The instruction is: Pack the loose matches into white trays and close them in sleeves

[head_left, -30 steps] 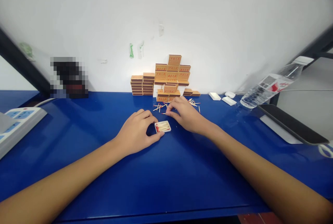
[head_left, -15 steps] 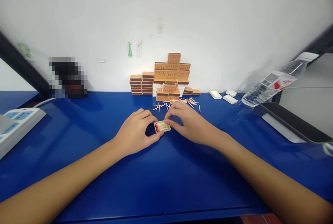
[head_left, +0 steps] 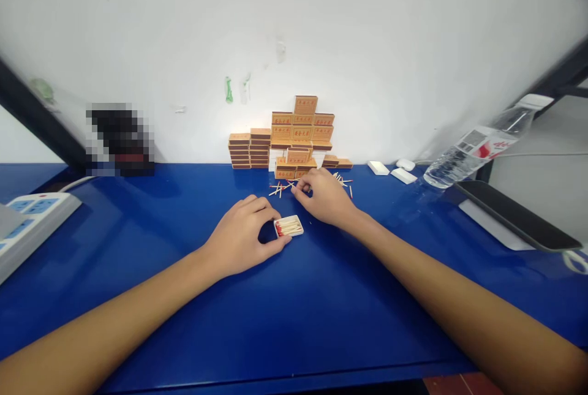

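Note:
My left hand [head_left: 245,233] grips the left end of a small white matchbox tray [head_left: 301,232] between thumb and fingers. The tray lies on the blue table and holds several matches [head_left: 289,226], their red heads toward the left. My right hand [head_left: 324,196] is over a scatter of loose matches [head_left: 278,188] behind the tray. Its thumb and forefinger are pinched together; whatever lies between them is too small to make out. Part of the scatter is hidden behind this hand. Stacked orange matchboxes [head_left: 302,133] stand just beyond, against the wall.
More matchboxes [head_left: 249,150] are piled at the left of the stack. To the right lie small white blocks [head_left: 378,168], a leaning water bottle [head_left: 478,144] and a dark phone-like slab [head_left: 519,214]. A power strip [head_left: 39,223] sits at far left on the blue table [head_left: 294,321].
My right hand has moved from the tray's right end up and away to the loose matches. The tray stays in my left hand, and more of its contents show.

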Available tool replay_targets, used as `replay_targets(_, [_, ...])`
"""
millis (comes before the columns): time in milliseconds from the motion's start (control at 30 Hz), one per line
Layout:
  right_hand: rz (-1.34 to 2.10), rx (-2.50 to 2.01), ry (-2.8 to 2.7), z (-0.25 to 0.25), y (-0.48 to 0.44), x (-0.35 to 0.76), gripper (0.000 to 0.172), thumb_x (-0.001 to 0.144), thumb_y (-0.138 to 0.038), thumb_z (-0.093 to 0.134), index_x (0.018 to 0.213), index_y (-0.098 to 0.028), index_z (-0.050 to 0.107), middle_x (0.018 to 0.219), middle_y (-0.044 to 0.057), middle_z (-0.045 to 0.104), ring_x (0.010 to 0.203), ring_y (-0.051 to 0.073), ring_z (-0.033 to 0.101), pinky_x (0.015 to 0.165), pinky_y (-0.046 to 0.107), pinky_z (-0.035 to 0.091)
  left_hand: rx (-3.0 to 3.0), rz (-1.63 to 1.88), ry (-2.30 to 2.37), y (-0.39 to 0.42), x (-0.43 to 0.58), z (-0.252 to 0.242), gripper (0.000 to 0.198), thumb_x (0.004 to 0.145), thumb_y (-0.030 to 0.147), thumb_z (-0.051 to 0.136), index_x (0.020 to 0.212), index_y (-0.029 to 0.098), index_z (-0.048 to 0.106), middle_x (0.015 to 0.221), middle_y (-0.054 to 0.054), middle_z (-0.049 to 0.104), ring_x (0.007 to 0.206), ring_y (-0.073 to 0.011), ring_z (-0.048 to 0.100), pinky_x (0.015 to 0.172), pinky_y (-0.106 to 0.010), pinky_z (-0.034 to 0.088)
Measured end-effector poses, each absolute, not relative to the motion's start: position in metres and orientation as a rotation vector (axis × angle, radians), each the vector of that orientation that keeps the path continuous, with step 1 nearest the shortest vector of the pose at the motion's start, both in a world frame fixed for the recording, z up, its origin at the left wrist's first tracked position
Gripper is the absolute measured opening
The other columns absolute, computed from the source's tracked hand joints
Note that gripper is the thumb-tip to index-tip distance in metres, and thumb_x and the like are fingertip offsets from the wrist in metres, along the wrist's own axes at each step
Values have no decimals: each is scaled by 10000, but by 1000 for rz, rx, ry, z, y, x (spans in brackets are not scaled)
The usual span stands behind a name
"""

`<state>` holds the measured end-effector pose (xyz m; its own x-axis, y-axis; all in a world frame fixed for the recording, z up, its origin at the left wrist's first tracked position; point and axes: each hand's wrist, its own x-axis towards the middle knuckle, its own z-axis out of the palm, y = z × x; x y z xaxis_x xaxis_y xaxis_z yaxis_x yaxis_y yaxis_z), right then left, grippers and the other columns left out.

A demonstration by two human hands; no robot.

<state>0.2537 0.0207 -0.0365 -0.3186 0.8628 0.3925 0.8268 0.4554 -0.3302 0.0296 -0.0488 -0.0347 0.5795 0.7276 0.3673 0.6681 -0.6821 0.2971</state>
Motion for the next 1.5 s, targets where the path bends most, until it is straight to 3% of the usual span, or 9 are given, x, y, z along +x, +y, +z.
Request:
replay_targets(133, [215, -1215, -2314, -35, 21, 261, 256, 998, -252, 581, 790, -202, 722, 801, 57, 679, 825, 229, 591, 812, 377, 448, 2689, 724, 1182, -49, 30, -35, 242, 923, 406, 721, 1034, 191, 730, 1016, -62, 695, 928, -246, 600, 874, -427, 514])
replay_targets(233, [158, -1100, -2329, -39, 29, 269, 167, 978, -166, 574, 958, -200, 736, 963, 83, 671, 960, 248, 580, 912, 403, 464, 2687, 725, 1182, -49, 30, -35, 252, 923, 410, 722, 1038, 185, 730, 1017, -66, 695, 928, -246, 602, 882, -431, 516])
replay_targets(300, [71, -1072, -2362, -43, 34, 272, 193, 967, -116, 567, 1024, -201, 731, 1037, 105, 642, 1046, 270, 546, 957, 432, 463, 2687, 712, 1191, -49, 30, -35, 257, 928, 414, 716, 1042, 184, 731, 1018, -67, 694, 931, -249, 601, 882, -434, 516])
replay_targets(500, [-199, -1005, -2521, -44, 33, 268, 150, 1019, -233, 583, 992, -162, 712, 1059, 145, 606, 1043, 293, 505, 919, 445, 484, 2696, 709, 1178, -50, 30, -35, 270, 926, 418, 718, 1040, 174, 736, 1007, -73, 692, 924, -249, 599, 889, -434, 518])
replay_targets(700, [-344, -1052, -2645, -39, 22, 263, 194, 1051, -224, 508, 981, -140, 667, 1056, 157, 606, 1037, 303, 511, 909, 448, 483, 2706, 701, 1192, -50, 29, -35, 278, 931, 431, 711, 1047, 180, 736, 1010, -70, 692, 939, -255, 601, 885, -435, 515])
replay_targets(1000, [-77, -999, -2619, -12, -20, 273, 213, 1082, -236, 433, 955, -184, 595, 1020, 116, 591, 956, 261, 505, 869, 408, 471, 2685, 713, 1200, -49, 29, -36, 268, 920, 430, 724, 1028, 186, 741, 970, -66, 687, 914, -241, 610, 894, -430, 515])
replay_targets(1200, [-242, -915, -2784, -13, -43, 249, 243, 1032, -92, 422, 970, -154, 649, 1020, 134, 633, 983, 277, 527, 925, 456, 454, 2729, 693, 1199, -48, 30, -36, 249, 935, 417, 704, 995, 177, 729, 953, -67, 672, 907, -247, 600, 859, -423, 517])
replay_targets(1500, [224, -955, -2623, -9, -35, 277, 100, 1028, -230, 551, 1013, -204, 646, 1046, 91, 619, 1040, 253, 556, 937, 421, 480, 2703, 710, 1183, -50, 31, -34, 264, 929, 427, 716, 1032, 184, 733, 979, -64, 686, 902, -238, 605, 868, -427, 519])
